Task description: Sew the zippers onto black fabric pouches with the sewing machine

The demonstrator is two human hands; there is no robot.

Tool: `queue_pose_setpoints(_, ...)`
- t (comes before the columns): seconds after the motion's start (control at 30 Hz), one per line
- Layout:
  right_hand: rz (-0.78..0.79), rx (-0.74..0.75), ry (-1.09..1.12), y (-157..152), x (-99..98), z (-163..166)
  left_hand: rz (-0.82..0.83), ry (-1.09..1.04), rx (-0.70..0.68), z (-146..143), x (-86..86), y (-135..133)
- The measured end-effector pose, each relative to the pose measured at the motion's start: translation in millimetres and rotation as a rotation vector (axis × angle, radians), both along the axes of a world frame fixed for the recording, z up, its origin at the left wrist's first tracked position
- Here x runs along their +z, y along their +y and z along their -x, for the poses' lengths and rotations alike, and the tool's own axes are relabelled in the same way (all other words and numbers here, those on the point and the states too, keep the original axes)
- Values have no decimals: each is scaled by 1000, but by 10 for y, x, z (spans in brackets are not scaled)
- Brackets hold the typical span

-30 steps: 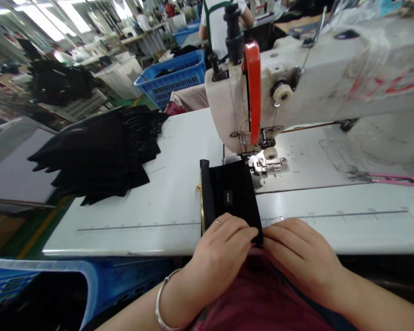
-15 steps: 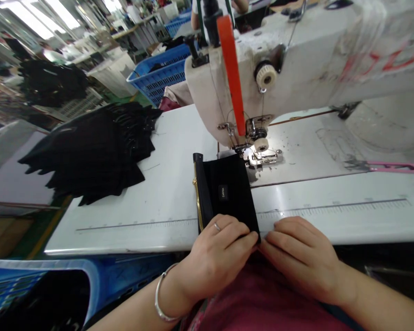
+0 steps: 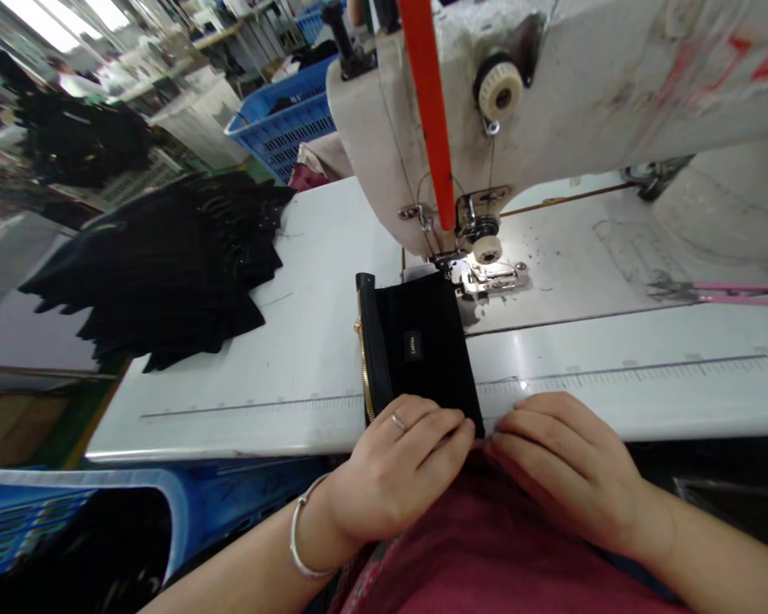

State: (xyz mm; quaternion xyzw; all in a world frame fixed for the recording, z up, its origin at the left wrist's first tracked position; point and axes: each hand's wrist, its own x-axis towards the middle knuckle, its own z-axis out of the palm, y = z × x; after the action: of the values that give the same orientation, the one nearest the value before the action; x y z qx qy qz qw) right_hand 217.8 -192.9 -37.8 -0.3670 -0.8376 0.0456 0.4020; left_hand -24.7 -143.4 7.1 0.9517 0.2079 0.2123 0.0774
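A black zip pouch [image 3: 432, 362] lies on the white sewing table, with a gold zipper [image 3: 365, 371] along its left side and a small label on its face. Its far right corner reaches the presser foot of the sewing machine [image 3: 464, 271]. My left hand [image 3: 406, 469] is closed over the near end of the pouch, fingers curled together. Close by the near right corner is my right hand [image 3: 569, 469], its fingers bent and pressed together at the table's front edge. Whatever its fingertips hold, if anything, is hidden.
A pile of black fabric pieces [image 3: 166, 264] lies at the table's left. Pink thread snips [image 3: 730, 292] rest on the right. A blue basket [image 3: 179, 512] with black pieces stands below left, and another blue basket [image 3: 288, 115] stands behind. A ruler [image 3: 614, 373] marks the table's front.
The camera view has shifted a little, bringing the machine closer. My right fingertips have moved slightly away from the pouch's corner. The pouch stays under my left hand.
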Motion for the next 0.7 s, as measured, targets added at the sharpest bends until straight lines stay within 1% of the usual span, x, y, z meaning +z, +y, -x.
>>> queue_pose_setpoints(0.1, -3, -21, -5, 13, 12, 13, 34, 2, 38, -22, 11, 2)
queue_pose_setpoints(0.27, -10, -23, -11, 42, 42, 74, 87, 16, 79, -59, -21, 5)
queue_pose_setpoints(0.4, -32, -83, -21, 71, 69, 157, 98, -38, 97, -100, -22, 4)
queue_pose_setpoints(0.5, -32, -73, -20, 69, 76, 164, 90, -41, 81, -116, -4, 2)
queue_pose_setpoints(0.63, -4, -16, -17, 37, 66, 101, 45, 54, 38, -84, 16, -17)
queue_pose_setpoints(0.7, 7, -11, -14, 39, 71, 77, 41, 66, 20, -61, 47, -36)
